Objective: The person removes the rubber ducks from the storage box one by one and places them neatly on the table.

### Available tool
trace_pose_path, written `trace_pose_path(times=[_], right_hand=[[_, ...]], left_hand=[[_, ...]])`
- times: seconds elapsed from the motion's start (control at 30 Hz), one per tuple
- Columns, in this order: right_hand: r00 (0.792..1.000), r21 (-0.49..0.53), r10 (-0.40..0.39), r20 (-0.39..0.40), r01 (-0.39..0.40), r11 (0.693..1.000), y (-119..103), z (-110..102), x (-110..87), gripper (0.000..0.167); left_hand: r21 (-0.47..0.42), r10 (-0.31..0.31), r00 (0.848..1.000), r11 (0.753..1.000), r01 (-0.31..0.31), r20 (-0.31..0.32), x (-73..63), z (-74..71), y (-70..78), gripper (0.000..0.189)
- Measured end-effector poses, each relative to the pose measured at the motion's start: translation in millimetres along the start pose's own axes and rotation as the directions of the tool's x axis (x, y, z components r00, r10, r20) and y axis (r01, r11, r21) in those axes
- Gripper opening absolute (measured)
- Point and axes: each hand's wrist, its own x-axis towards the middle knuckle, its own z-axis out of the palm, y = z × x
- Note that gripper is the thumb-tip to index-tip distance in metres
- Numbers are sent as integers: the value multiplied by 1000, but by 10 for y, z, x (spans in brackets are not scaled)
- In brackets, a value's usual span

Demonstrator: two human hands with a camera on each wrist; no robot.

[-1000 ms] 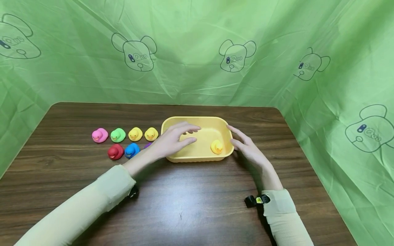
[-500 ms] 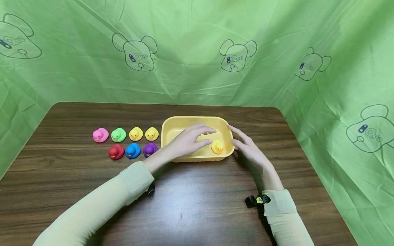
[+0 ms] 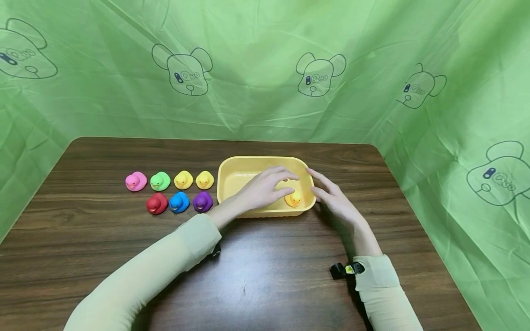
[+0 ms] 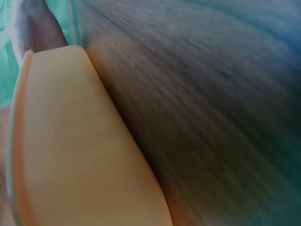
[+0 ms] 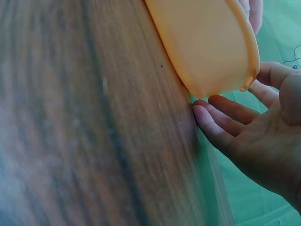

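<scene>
A yellow rubber duck point(image 3: 294, 200) sits in the right part of a yellow plastic basin point(image 3: 232, 177). My left hand point(image 3: 266, 189) hovers inside the basin, thumb and fingers spread apart, at the duck's left and partly over it; whether the fingertips touch it I cannot tell. At the basin's right end, my right hand point(image 3: 338, 202) rests relaxed fingers against the outside. In the right wrist view, the thumb lies by the rim and the other fingers point(image 5: 214, 127) are low beside the wall. The left wrist view shows mostly the basin's outer wall point(image 4: 80, 141), with the duck hidden.
Left of the basin on the wooden table point(image 3: 265, 276) stand two rows of rubber ducks: pink point(image 3: 135, 181), green point(image 3: 160, 181) and two yellow ones point(image 3: 183, 179) behind, red point(image 3: 157, 203), blue point(image 3: 179, 202) and purple point(image 3: 203, 202) in front. Green cloth point(image 3: 248, 105) surrounds the table.
My left hand has moved right across the basin to the yellow duck, uncovering the purple duck on the table. The right hand has stayed at the basin's right end.
</scene>
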Motion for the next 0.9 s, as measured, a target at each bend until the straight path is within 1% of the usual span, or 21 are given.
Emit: trace_pose_path(times=[0.2, 0.33, 0.5, 0.7, 0.9], right_hand=[[1000, -10, -1, 5, 2, 1000, -4, -1, 0, 56], [1000, -21, 2, 2, -2, 1000, -15, 2, -1, 56], [1000, -32, 8, -1, -8, 999, -27, 3, -2, 56], [1000, -28, 4, 2, -4, 1000, -28, 5, 0, 57], [1000, -9, 1, 8, -1, 1000, -24, 8, -9, 57]], left_hand=[[30, -20, 999, 999, 19, 32, 96, 74, 12, 36], [39, -51, 998, 998, 49, 49, 140, 121, 16, 37], [51, -87, 994, 995, 84, 69, 165, 163, 13, 38], [61, -106, 991, 993, 101, 83, 179, 207, -24, 39], [54, -118, 986, 992, 112, 120, 215, 247, -28, 41]])
